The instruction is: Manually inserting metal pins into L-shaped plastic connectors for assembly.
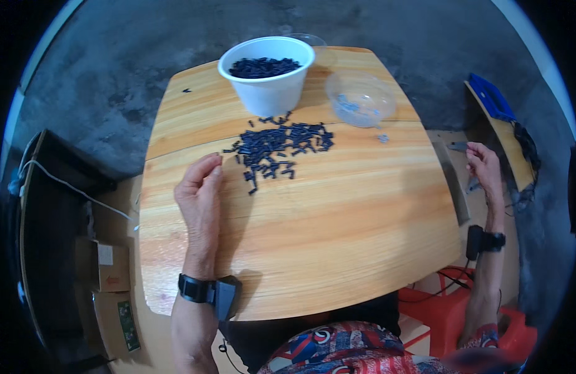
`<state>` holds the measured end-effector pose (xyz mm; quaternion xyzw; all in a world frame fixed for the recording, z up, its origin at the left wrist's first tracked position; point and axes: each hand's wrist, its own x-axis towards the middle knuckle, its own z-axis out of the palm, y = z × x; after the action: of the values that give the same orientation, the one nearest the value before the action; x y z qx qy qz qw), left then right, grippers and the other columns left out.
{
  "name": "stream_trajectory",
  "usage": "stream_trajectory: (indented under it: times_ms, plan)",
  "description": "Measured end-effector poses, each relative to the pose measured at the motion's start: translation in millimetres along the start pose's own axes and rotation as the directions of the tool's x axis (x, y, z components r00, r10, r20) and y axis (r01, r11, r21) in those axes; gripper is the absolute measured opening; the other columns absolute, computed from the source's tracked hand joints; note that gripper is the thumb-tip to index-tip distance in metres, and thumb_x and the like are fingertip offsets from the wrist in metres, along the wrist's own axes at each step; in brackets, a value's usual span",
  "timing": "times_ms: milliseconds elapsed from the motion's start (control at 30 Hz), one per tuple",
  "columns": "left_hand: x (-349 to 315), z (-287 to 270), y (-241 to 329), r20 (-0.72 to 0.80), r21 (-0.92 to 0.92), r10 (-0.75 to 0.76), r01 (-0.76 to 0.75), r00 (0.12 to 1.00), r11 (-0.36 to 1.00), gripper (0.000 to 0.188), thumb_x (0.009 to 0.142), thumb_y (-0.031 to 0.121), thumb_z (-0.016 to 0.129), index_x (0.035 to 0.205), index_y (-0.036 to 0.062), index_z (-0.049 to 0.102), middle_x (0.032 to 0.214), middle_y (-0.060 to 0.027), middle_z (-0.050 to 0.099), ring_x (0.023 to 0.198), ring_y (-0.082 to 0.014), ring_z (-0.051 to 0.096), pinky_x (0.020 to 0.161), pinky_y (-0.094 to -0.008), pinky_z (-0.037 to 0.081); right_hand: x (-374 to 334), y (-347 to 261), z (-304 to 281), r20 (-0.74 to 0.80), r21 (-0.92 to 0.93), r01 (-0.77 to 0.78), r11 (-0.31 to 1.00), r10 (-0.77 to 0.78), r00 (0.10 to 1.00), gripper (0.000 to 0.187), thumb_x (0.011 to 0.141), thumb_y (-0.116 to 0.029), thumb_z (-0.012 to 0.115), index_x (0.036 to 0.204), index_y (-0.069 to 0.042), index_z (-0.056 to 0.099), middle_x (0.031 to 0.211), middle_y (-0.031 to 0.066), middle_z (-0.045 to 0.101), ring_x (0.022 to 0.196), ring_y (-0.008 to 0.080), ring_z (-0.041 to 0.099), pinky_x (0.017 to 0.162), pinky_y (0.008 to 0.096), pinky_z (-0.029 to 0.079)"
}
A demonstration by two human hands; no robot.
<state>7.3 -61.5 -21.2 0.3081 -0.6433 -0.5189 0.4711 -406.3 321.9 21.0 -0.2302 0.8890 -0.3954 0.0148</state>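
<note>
My left hand point(199, 184) is over the left part of the table, thumb and fingertips pinched together. Whatever is between them is too small to make out. Just beyond its fingertips lies a loose pile of small black tube-like pieces point(263, 144). Past the table's right edge, my right hand point(484, 167) is closed around a thin grey object point(458, 146), whose kind I cannot tell. Behind the pile stands a white tub point(269, 93) filled with similar black pieces point(263, 67). A clear plastic bowl point(374, 93) with small pale bits point(356, 107) sits to its right.
The wooden table point(337, 237) has rounded corners. A few pale bits point(382, 138) lie beside the bowl. A clear lid point(309, 41) is behind the tub. Red plastic stools point(443, 318) stand at lower right, cardboard boxes point(113, 268) at left, and a blue-topped board point(492, 100) at right.
</note>
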Motion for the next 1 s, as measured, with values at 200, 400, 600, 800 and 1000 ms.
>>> stream_trajectory:
  times_ms: [200, 400, 600, 800, 1000]
  plan:
    - [6, -7, -9, 0.04, 0.162, 0.124, -0.129, 0.991, 0.978, 0.024, 0.084, -0.005, 0.058, 0.106, -0.0001, 0.067, 0.119, -0.0145, 0.062, 0.111, -0.0214, 0.058, 0.094, -0.0291, 0.047, -66, -166, 64, 0.421, 0.229, 0.407, 0.884, -0.467, 0.778, 0.025, 0.084, -0.007, 0.06, 0.108, 0.002, 0.063, 0.088, 0.0065, 0.065, 0.065, 0.0108, 0.06, 0.058, 0.0235, 0.048]
    - [9, -2, -20, 0.288, 0.55, 0.204, -0.336, 0.936, 0.765, 0.034, 0.088, 0.003, 0.056, 0.122, 0.0041, 0.059, 0.135, -0.0202, 0.051, 0.131, -0.0326, 0.042, 0.107, -0.037, 0.036, -82, -244, 167, 0.415, 0.31, 0.8, 0.514, -0.83, 0.372, 0.021, 0.084, -0.005, 0.059, 0.104, 0.001, 0.064, 0.096, 0.0156, 0.065, 0.089, 0.0297, 0.062, 0.08, 0.0368, 0.049]
    - [11, -1, -15, 0.378, 0.576, 0.257, -0.443, 0.889, 0.687, 0.032, 0.083, 0.006, 0.06, 0.115, 0.0034, 0.062, 0.13, -0.0211, 0.053, 0.123, -0.0379, 0.047, 0.101, -0.0409, 0.036, -75, -273, 256, 0.427, 0.159, 0.924, 0.348, -0.868, 0.254, 0.025, 0.085, -0.003, 0.059, 0.11, -0.001, 0.062, 0.115, 0.0154, 0.061, 0.107, 0.0302, 0.057, 0.087, 0.0376, 0.047]
    - [8, -2, -21, 0.358, 0.525, 0.321, -0.473, 0.877, 0.707, 0.015, 0.083, 0.004, 0.062, 0.096, 0.0017, 0.069, 0.117, -0.0176, 0.063, 0.117, -0.0355, 0.053, 0.1, -0.0383, 0.037, -78, -258, 271, 0.416, 0.123, 0.938, 0.323, -0.875, 0.247, 0.025, 0.082, 0.001, 0.059, 0.107, -0.002, 0.064, 0.116, 0.0135, 0.061, 0.109, 0.0304, 0.055, 0.09, 0.0399, 0.045]
    - [10, -1, -24, 0.146, 0.339, 0.274, -0.308, 0.951, 0.889, 0.013, 0.084, -0.003, 0.062, 0.093, 0.0006, 0.07, 0.102, -0.0151, 0.069, 0.099, -0.0251, 0.065, 0.087, -0.031, 0.049, -71, -252, 259, 0.329, 0.143, 0.912, 0.384, -0.888, 0.322, 0.021, 0.079, 0.002, 0.061, 0.099, -0.001, 0.066, 0.11, 0.0133, 0.063, 0.102, 0.0303, 0.058, 0.088, 0.0385, 0.046]
